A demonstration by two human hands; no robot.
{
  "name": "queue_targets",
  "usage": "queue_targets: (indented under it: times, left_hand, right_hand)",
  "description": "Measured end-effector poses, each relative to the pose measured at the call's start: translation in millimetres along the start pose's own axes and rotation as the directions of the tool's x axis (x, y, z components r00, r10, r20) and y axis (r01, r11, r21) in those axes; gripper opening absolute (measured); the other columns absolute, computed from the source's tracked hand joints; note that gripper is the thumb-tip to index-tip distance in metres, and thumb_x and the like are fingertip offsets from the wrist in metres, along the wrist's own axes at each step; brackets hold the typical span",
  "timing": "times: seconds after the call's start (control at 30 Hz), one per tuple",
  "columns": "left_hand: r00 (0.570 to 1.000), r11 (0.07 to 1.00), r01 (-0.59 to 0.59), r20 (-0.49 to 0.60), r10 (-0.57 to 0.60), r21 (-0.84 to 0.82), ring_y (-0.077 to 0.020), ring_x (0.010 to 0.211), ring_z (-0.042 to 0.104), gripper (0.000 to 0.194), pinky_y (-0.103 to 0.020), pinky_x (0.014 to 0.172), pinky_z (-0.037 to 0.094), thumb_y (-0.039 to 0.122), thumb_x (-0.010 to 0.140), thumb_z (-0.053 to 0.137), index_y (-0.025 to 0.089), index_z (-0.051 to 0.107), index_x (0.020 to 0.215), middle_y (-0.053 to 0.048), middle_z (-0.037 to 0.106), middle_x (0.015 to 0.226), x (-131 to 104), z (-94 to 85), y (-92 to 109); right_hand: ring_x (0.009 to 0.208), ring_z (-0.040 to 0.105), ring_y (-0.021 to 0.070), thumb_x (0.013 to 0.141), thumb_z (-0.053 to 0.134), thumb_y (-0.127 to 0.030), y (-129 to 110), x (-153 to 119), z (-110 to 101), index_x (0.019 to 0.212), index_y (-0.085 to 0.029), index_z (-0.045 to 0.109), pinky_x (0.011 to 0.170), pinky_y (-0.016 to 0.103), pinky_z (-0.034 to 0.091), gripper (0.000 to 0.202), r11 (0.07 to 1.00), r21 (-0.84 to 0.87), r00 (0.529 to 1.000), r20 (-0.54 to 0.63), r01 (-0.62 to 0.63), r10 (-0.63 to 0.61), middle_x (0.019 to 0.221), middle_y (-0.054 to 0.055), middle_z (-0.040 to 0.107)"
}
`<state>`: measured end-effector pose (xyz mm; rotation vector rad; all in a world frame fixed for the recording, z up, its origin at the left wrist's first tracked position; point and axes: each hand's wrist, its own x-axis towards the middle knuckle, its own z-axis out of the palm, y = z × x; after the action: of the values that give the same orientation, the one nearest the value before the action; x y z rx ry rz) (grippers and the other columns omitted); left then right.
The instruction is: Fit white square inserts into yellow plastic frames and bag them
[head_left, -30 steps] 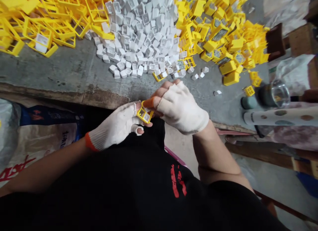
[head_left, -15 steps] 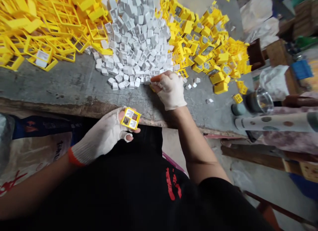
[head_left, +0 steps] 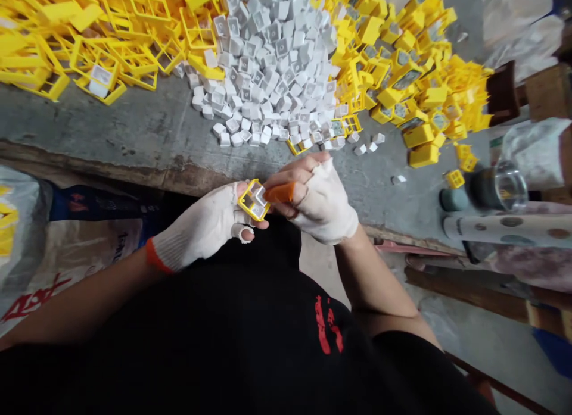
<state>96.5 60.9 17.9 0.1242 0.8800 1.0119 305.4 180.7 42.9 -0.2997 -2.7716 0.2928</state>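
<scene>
My left hand (head_left: 214, 215), in a white fingerless glove with an orange cuff, holds a small yellow frame (head_left: 243, 208) with white pieces inside it. My right hand (head_left: 317, 200), gloved too and with an orange cover on one finger, is closed at the frame's right side. Its fingertips are bunched there, and what they pinch is too small to make out. Beyond the hands a heap of white cube-like caps (head_left: 268, 75) lies on the grey table (head_left: 134, 126).
Yellow open frames (head_left: 120, 40) are piled at the left. More yellow parts (head_left: 420, 93) lie in a heap at the right, near a clear cup (head_left: 512, 186) and a patterned white cylinder (head_left: 513, 229). The table's worn front edge (head_left: 179, 180) runs just beyond my left hand.
My right hand has come back from the edge of the white heap to the yellow frame in my left hand. The view has shifted, so the heaps appear further right.
</scene>
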Motion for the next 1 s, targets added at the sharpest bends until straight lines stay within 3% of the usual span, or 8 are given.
queue_targets:
  times: [0.27,0.33,0.4,0.47,0.53,0.7,0.87,1.0]
  left_hand:
    - [0.975,0.976,0.212,0.056,-0.215,0.057,-0.0226,0.059,0.075,0.027,-0.025,0.043,0.05,0.024,0.114,0.048,0.018,0.072,0.102,-0.009,0.074,0.079,-8,-7.3,-2]
    - [0.984,0.983,0.177,-0.013,-0.177,0.042,-0.022,0.059,0.075,0.026,-0.025,0.044,0.05,0.025,0.114,0.05,0.015,0.072,0.105,-0.011,0.077,0.084,-11,-8.3,-1]
    - [0.991,0.995,0.096,-0.096,-0.095,0.008,-0.0231,0.062,0.077,0.022,-0.025,0.045,0.052,0.028,0.114,0.055,0.015,0.071,0.106,-0.012,0.079,0.088,-12,-7.4,-1]
    - [0.987,0.999,0.033,-0.156,-0.036,-0.023,-0.0249,0.064,0.078,0.018,-0.027,0.047,0.054,0.031,0.114,0.058,0.017,0.068,0.108,-0.013,0.08,0.09,-13,-4.6,0]
    - [0.981,1.0,-0.001,-0.196,-0.005,-0.028,-0.0258,0.064,0.077,0.015,-0.028,0.048,0.054,0.032,0.114,0.06,0.019,0.066,0.109,-0.011,0.079,0.089,-13,-0.9,1]
    - [0.968,0.996,-0.084,-0.237,0.082,0.002,-0.0253,0.064,0.075,0.013,-0.03,0.05,0.054,0.03,0.111,0.062,0.018,0.066,0.111,-0.008,0.076,0.088,-15,2.3,7]
    - [0.953,0.994,-0.108,-0.284,0.105,0.008,-0.0241,0.061,0.074,0.012,-0.03,0.049,0.055,0.029,0.111,0.063,0.018,0.067,0.114,-0.009,0.077,0.091,-16,-0.4,10]
    - [0.953,0.992,-0.118,-0.273,0.128,0.054,-0.022,0.062,0.075,0.011,-0.028,0.05,0.056,0.028,0.111,0.064,0.018,0.068,0.111,-0.007,0.076,0.089,-13,-1.9,8]
  right_hand:
    - [0.124,0.073,0.0262,0.121,0.051,-0.021,-24,-7,-5,0.14,-0.031,0.078,0.099,0.048,0.051,0.035,0.981,-0.034,0.972,0.144,0.19,-0.184,0.142,0.005,0.084]
    - [0.119,0.075,0.0262,0.121,0.052,-0.024,-13,-8,-2,0.141,-0.029,0.079,0.097,0.047,0.053,0.034,0.996,0.011,0.992,0.087,0.093,-0.093,0.135,0.007,0.085]
    - [0.114,0.075,0.0286,0.12,0.053,-0.026,8,0,5,0.136,-0.028,0.082,0.098,0.05,0.056,0.033,0.986,-0.02,0.987,-0.014,-0.163,0.163,0.125,0.01,0.086]
    - [0.118,0.074,0.0343,0.116,0.061,-0.026,31,15,18,0.129,-0.026,0.084,0.103,0.057,0.057,0.027,0.892,-0.108,0.899,-0.075,-0.438,0.432,0.125,0.013,0.085]
    - [0.127,0.072,0.041,0.109,0.072,-0.025,49,34,32,0.131,-0.024,0.083,0.109,0.065,0.054,0.024,0.804,-0.203,0.825,-0.044,-0.559,0.563,0.135,0.016,0.083]
    - [0.138,0.066,0.0448,0.103,0.074,-0.021,51,57,53,0.133,-0.023,0.078,0.115,0.068,0.05,0.03,0.791,-0.26,0.818,0.004,-0.554,0.575,0.144,0.018,0.079]
    - [0.129,0.073,0.0361,0.102,0.064,-0.019,38,26,49,0.126,-0.024,0.077,0.113,0.058,0.054,0.027,0.826,-0.107,0.826,0.056,-0.553,0.561,0.136,0.014,0.081]
    - [0.124,0.075,0.0366,0.099,0.072,-0.029,38,-4,42,0.139,-0.027,0.074,0.109,0.057,0.057,0.039,0.804,0.013,0.804,0.016,-0.595,0.595,0.135,0.012,0.083]
